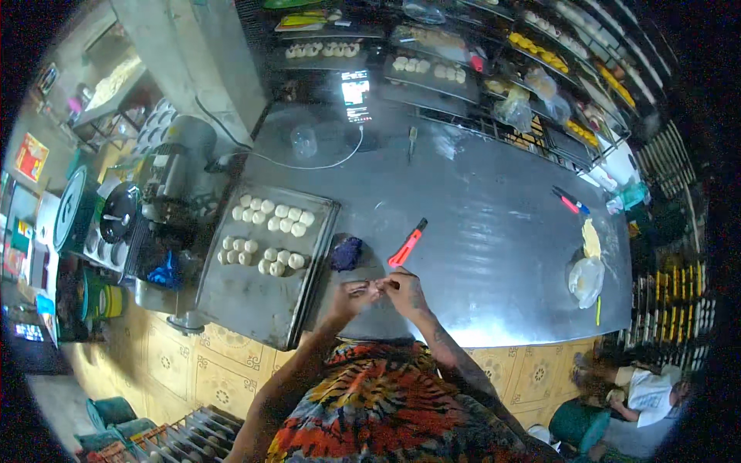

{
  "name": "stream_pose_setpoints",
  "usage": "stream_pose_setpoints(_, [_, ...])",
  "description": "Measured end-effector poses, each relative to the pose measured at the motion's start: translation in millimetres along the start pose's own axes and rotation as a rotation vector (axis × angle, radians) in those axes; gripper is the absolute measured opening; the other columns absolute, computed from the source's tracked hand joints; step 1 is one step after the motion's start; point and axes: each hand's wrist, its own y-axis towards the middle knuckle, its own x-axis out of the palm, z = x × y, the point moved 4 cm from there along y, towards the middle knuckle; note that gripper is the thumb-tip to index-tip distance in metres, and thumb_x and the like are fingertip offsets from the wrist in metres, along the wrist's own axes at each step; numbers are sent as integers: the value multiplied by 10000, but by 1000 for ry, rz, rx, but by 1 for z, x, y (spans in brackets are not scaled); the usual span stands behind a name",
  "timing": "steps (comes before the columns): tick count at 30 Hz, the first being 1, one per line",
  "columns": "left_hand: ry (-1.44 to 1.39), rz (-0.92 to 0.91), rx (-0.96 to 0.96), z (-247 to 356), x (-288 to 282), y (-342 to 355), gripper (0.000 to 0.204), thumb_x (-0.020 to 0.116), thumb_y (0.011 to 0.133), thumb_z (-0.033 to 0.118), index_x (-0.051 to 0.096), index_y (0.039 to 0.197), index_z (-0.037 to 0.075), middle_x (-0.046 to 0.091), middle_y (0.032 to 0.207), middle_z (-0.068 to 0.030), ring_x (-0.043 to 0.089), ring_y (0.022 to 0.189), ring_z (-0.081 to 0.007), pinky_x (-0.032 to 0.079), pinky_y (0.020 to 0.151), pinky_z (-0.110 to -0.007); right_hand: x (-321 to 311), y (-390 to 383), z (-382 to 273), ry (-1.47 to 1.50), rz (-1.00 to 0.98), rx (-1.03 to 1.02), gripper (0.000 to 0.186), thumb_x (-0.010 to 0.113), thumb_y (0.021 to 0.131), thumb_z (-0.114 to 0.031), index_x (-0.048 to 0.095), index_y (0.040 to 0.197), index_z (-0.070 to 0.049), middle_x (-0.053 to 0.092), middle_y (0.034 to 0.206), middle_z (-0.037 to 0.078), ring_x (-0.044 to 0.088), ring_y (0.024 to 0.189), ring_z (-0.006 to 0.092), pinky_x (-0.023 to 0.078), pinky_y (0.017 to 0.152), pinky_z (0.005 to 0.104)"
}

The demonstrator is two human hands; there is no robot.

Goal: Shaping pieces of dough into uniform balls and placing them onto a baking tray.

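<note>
My left hand (353,299) and my right hand (406,293) meet over the near edge of the grey metal table (478,224). The fingers of both are pinched together at one small spot; what lies between them is too small and covered to make out. Just beyond my left hand sits a dark purple lump (347,254), like dough or filling. A red utility knife (407,243) with a black end lies past my right hand. To the left rests a dark baking tray (255,301) bearing clusters of pale dough balls (282,258).
A lit phone (356,96) with a white cable and a clear plastic cup (304,142) are at the far side. Pens (567,202) and a plastic bag (587,279) lie right. Loaded trays (432,76) stand behind. A machine (170,177) is left; another person (648,395) is lower right.
</note>
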Motion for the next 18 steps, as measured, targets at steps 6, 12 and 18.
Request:
stream_pose_setpoints(6, [960,-53,282,31,46,-42,191,632,773,-63,676,948,0,693,793,-104,649,662,-214,504,598,-335,-7,-22,21,-86,-264,-156,241,693,874,-84,688,1098,4,593,917,81,563,727,184,452,643,310])
stream_pose_setpoints(12, [985,214,160,12,35,-53,327,579,789,-44,668,1088,51,705,811,-110,658,676,-230,501,609,-370,40,-31,36,105,-147,-122,265,665,871,-35,678,1132,10,638,963,90,598,762,172,474,659,296])
stream_pose_setpoints(18, [422,333,113,44,-19,-63,378,631,871,26,647,1248,4,736,968,-101,652,815,-165,508,776,-287,76,0,44,229,-171,12,299,638,868,13,667,1166,15,684,1009,98,633,797,159,495,675,282])
